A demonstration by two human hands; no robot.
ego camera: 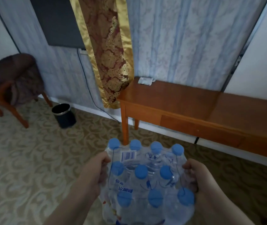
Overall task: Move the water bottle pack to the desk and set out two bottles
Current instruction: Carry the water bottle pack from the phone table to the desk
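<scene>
Two forearms in view, entering from bottom edge, left hand (pixel 97 169) and right hand (pixel 197 176) at their ends. Both arms bare from wrist down to frame edge; no sleeve, cuff or glove seen. No watch, band or ring seen on the wrists or on those fingers that show. Left thumb on top, other left fingers hidden. Right knuckles and thumb visible, fingertips hidden. Nails too blurred to tell. Dim lighting, soft blur on both arms. Rest of body out of frame.
</scene>
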